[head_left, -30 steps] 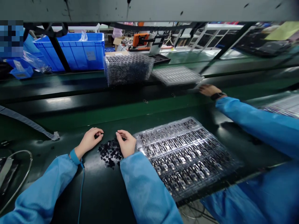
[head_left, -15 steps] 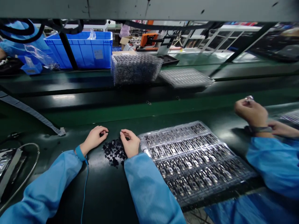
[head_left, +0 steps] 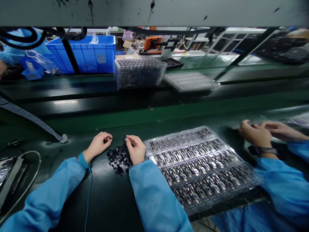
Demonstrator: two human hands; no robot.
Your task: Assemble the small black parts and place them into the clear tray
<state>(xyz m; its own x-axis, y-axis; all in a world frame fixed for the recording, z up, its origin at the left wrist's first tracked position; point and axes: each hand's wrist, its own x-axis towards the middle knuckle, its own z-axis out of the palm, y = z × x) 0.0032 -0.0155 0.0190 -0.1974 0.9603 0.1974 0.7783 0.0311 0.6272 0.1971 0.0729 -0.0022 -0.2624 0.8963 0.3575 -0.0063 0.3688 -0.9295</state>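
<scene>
A loose pile of small black square pieces (head_left: pixel 117 158) lies on the dark green work surface between my hands. My left hand (head_left: pixel 98 145), with a blue wrist strap, rests at the pile's upper left, fingers curled and thumb drawn to the fingertips. At the upper right of the pile, my right hand (head_left: pixel 136 150) is closed in a pinch. Whatever either pinch holds, if anything, is too small to make out. Beside my right forearm is a clear plastic tray (head_left: pixel 190 169) with rows of small metallic and black electronic parts in its pockets.
A co-worker's hands (head_left: pixel 257 133) hold a small object right of the tray. Behind stand a blue bin (head_left: pixel 91 58), a stack of clear trays (head_left: pixel 140 74) and another tray (head_left: pixel 191 81). A grey beam (head_left: pixel 154 14) crosses overhead. A blue cord (head_left: pixel 89 193) trails from my wrist strap.
My hands stay almost in place, both still closed. The co-worker's raised hand has come down and left to meet the other hand. The view has shifted slightly.
</scene>
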